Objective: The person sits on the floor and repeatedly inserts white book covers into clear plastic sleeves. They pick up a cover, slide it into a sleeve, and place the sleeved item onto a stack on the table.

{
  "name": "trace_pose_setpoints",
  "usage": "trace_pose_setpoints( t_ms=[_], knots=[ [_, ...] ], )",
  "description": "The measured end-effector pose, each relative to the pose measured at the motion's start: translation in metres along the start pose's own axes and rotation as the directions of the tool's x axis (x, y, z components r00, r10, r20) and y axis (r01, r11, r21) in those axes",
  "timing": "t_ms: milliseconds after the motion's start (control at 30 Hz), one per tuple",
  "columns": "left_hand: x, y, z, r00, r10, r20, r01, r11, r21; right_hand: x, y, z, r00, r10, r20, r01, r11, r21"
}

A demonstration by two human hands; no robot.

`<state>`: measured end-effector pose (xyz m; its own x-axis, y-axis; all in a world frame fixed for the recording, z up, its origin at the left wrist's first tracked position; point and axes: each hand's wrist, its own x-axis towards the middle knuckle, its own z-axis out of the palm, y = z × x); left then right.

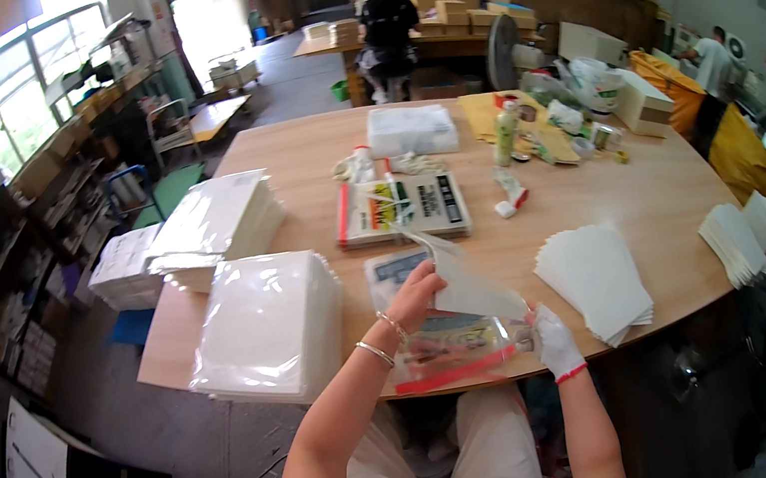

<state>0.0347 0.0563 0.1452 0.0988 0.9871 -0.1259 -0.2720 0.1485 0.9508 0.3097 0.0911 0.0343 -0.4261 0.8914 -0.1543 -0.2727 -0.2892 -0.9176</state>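
My left hand point(418, 296) is bare, with bracelets at the wrist, and closes on the upper left part of a white sheet point(472, 277). My right hand point(556, 344), in a white glove with a red cuff, grips near that sheet's lower right corner. The sheet is tilted above the table. Below it lies a clear plastic bag point(452, 347) with a red strip along its near edge, beside my right hand. Part of a blue-grey printed piece point(389, 276) shows behind my left hand. Beyond is a stack of printed packs point(400, 208).
Tall stacks of glossy white sheets point(261, 325) stand on the left. Fanned white sheets point(598, 279) lie right, near the table point(526, 367) edge. Gloves point(356, 167), a green bottle point(506, 132) and clutter stand farther back. A person point(389, 23) sits at another table.
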Motion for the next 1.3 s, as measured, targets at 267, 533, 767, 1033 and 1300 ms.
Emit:
trace_pose_setpoints(
  t_ms=[267,533,767,1033,1300],
  knots=[
    [-0.151,0.048,-0.116,0.942,0.265,-0.206,-0.209,0.944,0.256,0.002,0.002,0.171,0.95,-0.302,0.076,0.311,0.93,-0.196],
    [-0.258,-0.042,-0.357,0.643,0.441,-0.627,0.311,0.598,0.739,0.033,0.059,0.328,0.799,-0.206,0.565,0.562,0.59,-0.579],
    [-0.223,-0.022,-0.28,0.664,0.406,-0.628,0.269,0.654,0.707,0.01,0.045,0.265,0.845,-0.317,0.43,0.491,0.777,-0.393],
    [-0.188,-0.029,-0.08,0.547,0.782,-0.3,-0.298,0.516,0.803,-0.067,-0.008,-0.03,0.816,-0.572,0.087,0.076,-0.044,-0.996],
    [-0.017,-0.18,0.103,0.836,0.431,0.339,-0.433,0.139,0.891,-0.076,-0.037,-0.147,0.81,-0.584,-0.051,-0.236,-0.245,-0.94]
  ],
)
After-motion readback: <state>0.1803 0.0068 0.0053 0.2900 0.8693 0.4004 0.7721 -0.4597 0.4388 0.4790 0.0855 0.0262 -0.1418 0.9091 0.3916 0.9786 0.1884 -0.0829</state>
